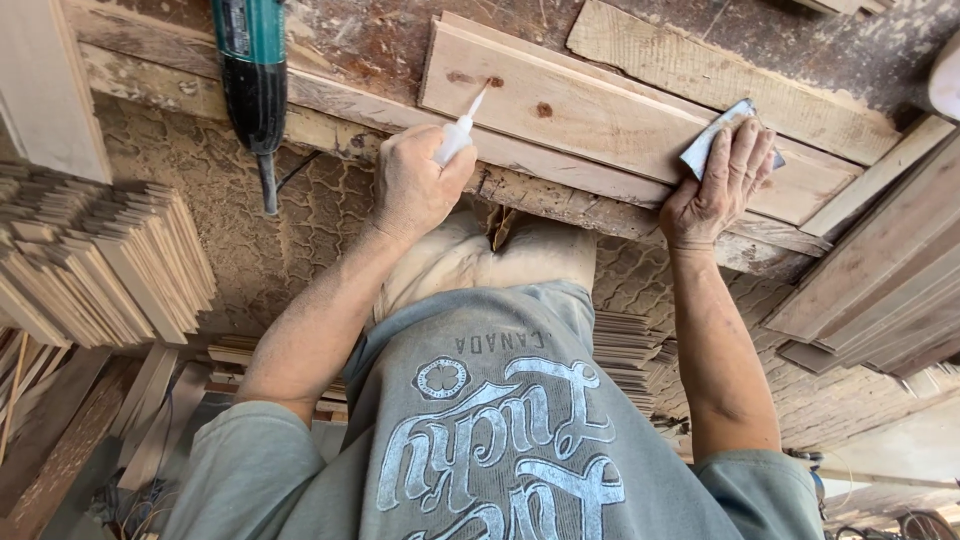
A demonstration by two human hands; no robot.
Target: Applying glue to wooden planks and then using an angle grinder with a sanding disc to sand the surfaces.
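Observation:
My left hand (pixel 412 185) is closed around a small white tube (pixel 458 135). Its thin nozzle points at a dark knot (pixel 492 82) near the left end of a pale wooden board (pixel 600 115). The board lies on a rough, worn workbench (pixel 380 45). My right hand (pixel 722 185) lies on the board's right end, fingers spread over a folded grey piece of sandpaper (pixel 712 140) that it holds against the wood. Both forearms reach out from my grey printed shirt.
A green and black power drill (pixel 252 75) lies on the bench at the top left. Stacks of thin wooden slats (pixel 100 260) stand at the left, and more (pixel 625 350) lie under the bench. Long planks (pixel 880 270) lean at the right. Another rough board (pixel 720 75) lies behind the pale one.

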